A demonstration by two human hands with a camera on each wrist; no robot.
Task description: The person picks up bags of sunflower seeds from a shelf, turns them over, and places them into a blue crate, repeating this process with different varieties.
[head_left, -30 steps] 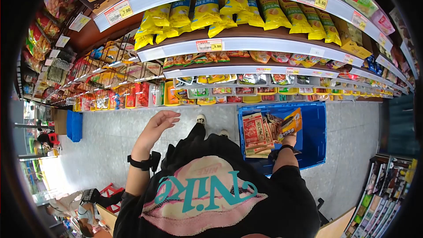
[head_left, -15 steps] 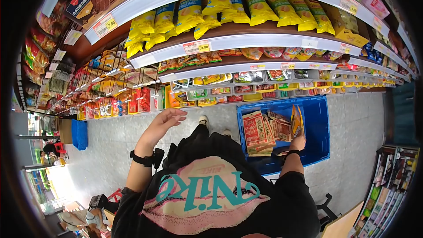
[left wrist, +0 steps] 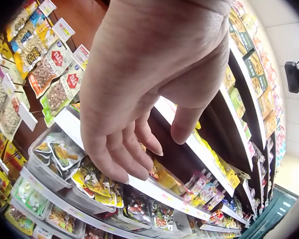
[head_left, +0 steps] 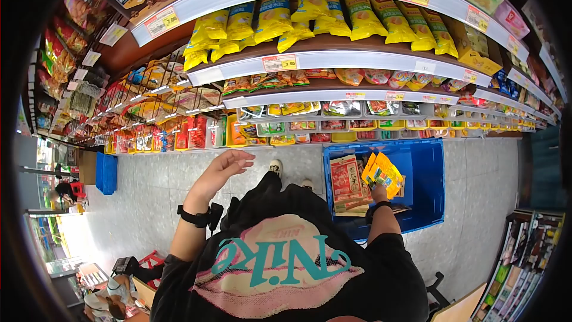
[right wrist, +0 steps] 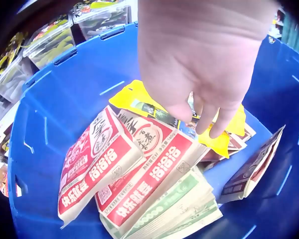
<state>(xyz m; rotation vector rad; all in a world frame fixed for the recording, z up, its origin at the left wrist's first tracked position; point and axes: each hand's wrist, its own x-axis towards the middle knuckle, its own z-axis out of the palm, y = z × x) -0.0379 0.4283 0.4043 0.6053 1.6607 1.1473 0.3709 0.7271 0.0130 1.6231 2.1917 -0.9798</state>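
Obs. from beside the person. Right hand [head_left: 379, 192]: thumb and fingers pinch the near end of bright yellow packaging [head_left: 387, 177], one packet or several; overlap hides the count. Held inside the blue crate [head_left: 427, 182], right of centre and above other packets. Left hand [head_left: 221, 170]: holds nothing, fingers loosely bent, over the floor [head_left: 286, 209] left of the crate.

Crate contents: red-and-cream packets [right wrist: 162, 157] piled at left, overlapping at angles; green-and-cream packets [right wrist: 184, 201] beside them on the near side, partly beneath. One packet [right wrist: 256, 167] stands tilted on its edge, right of the pile.

Notes on technique (judgement): pinch the yellow stuff by its flat edge seal, lightly; film this thin probably creases under a hard squeeze. Gather loose layers into one grip, or they may fan out and slip. Keep it above the pile, since a dragged corner could pull the red ones out of line. The crate's right side shows bare floor, so a flat lay there looks easiest. The idle left hand could steady the pile.
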